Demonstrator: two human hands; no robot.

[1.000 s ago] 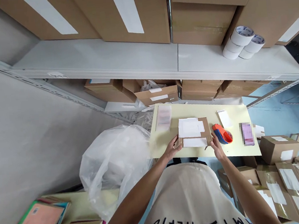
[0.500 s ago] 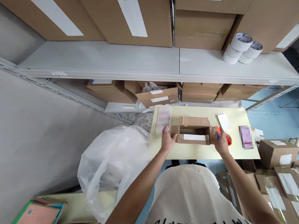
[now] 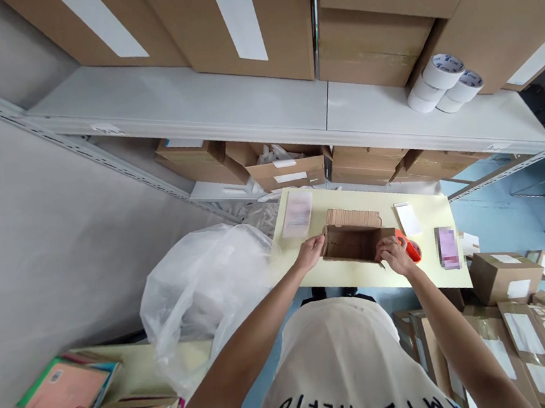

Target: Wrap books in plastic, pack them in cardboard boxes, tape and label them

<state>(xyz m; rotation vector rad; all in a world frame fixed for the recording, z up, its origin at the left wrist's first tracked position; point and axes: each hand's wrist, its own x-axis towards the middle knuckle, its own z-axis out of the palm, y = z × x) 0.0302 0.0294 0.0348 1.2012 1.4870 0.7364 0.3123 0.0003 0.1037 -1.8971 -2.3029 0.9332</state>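
An open cardboard box (image 3: pixel 353 245) sits on the pale yellow table, its hollow inside showing and one corrugated flap (image 3: pixel 353 217) standing out at the far side. My left hand (image 3: pixel 311 252) grips the box's left end, fingers closed on the edge. At the near right corner, my right hand (image 3: pixel 393 256) has its fingers bent over the cardboard, beside the right flap. An orange tape dispenser (image 3: pixel 412 250) lies just right of that hand, partly covered by it. The undersides of the box are hidden.
On the table (image 3: pixel 329 279) lie a pinkish printed packet (image 3: pixel 297 213), a white card (image 3: pixel 407 219) and a purple blurred item (image 3: pixel 447 248). A large clear plastic bag (image 3: pixel 204 295) bulges at left. Shelving (image 3: pixel 244 116) with cartons and tape rolls (image 3: pixel 442 72) stands ahead; cartons (image 3: pixel 506 275) are stacked right.
My right hand has shifted left from the right flap to the near corner. The near side with its white label has dropped from sight, and the box's inside now shows more.
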